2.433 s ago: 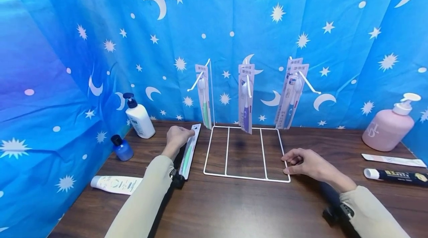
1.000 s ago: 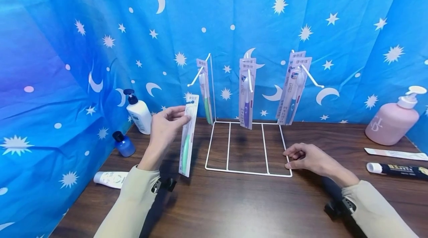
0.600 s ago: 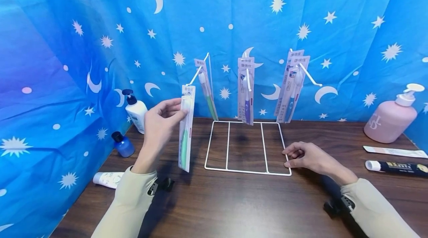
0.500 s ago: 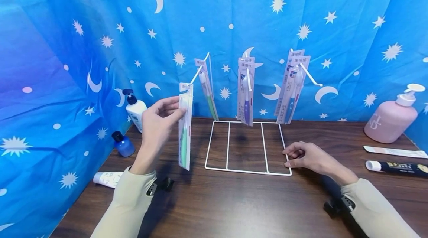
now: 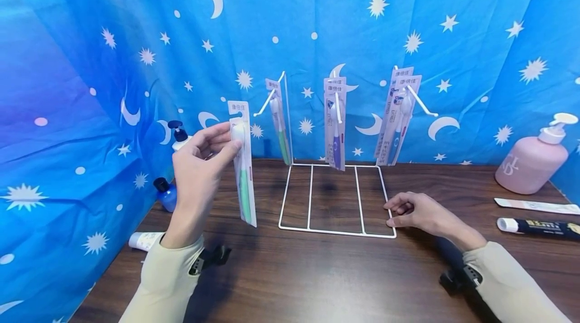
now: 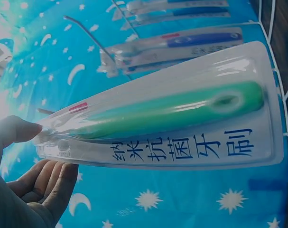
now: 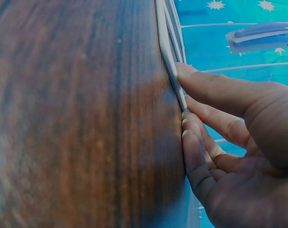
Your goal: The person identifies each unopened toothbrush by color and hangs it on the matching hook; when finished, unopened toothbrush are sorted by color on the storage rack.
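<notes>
My left hand pinches a packaged green toothbrush near its top, thumb in front and fingers behind. The pack hangs nearly upright above the table, left of the rack's left hook and apart from it. In the left wrist view its green handle shows through clear plastic. My right hand holds the white wire rack at the right side of its base, thumb and fingers at the wire. One green toothbrush hangs on the left hook, purple-handled packs in the middle, blue-handled packs at right.
Behind my left hand stand a white pump bottle, partly hidden, and a blue bottle. A white tube lies by my left sleeve. At right are a pink pump bottle, a flat narrow pack and a black tube.
My left hand has lifted the green toothbrush pack off the table and up near the left hook, then drawn it leftward from the hook. My right hand stays at the rack.
</notes>
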### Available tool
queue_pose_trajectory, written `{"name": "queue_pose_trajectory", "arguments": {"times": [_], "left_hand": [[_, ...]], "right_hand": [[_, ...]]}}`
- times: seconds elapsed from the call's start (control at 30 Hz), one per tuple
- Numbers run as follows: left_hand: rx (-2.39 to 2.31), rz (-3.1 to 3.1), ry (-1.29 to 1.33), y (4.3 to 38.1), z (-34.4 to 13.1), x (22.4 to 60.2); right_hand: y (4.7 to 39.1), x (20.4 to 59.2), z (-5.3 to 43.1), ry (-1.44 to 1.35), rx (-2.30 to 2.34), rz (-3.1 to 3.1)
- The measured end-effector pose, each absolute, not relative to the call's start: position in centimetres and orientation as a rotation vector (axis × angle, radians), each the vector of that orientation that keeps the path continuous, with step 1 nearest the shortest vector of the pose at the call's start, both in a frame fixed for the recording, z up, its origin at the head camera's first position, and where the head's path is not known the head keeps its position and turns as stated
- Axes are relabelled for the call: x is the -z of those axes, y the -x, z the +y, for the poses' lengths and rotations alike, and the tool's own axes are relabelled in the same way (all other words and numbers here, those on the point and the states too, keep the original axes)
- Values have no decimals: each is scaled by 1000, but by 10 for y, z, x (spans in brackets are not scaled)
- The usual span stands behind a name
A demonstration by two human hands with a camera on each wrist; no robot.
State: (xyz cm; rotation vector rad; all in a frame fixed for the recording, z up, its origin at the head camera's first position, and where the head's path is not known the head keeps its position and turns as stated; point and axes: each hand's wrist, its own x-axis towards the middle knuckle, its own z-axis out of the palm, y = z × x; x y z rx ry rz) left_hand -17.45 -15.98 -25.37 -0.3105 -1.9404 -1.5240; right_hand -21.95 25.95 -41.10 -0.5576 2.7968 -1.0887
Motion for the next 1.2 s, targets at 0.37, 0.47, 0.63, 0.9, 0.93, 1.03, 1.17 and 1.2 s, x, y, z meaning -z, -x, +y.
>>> {"name": "queue_pose_trajectory", "arguments": {"times": [0.37, 0.47, 0.63, 0.9, 0.93, 1.03, 1.17, 1.2], "left_hand": [[1517, -1940, 436, 163, -147, 247], [1521, -1948, 450, 164, -145, 249], [1521, -1963, 441, 163, -141, 246], [1526, -1997, 395, 150, -129, 230], [1522, -1999, 394, 151, -128, 230], [1502, -2002, 401, 155, -129, 232], [1497, -1991, 436, 173, -134, 243], [1499, -1988, 437, 178, -136, 246]], "right_hand": [[219, 411, 260, 546, 1083, 2792], [220, 411, 261, 541, 1074, 2796], [220, 411, 260, 568, 1087, 2803], [220, 411, 259, 543, 1076, 2800], [220, 410, 259, 552, 1077, 2799], [220, 410, 259, 559, 1085, 2800], [219, 410, 259, 553, 1081, 2797], [219, 410, 259, 552, 1079, 2796]]}}
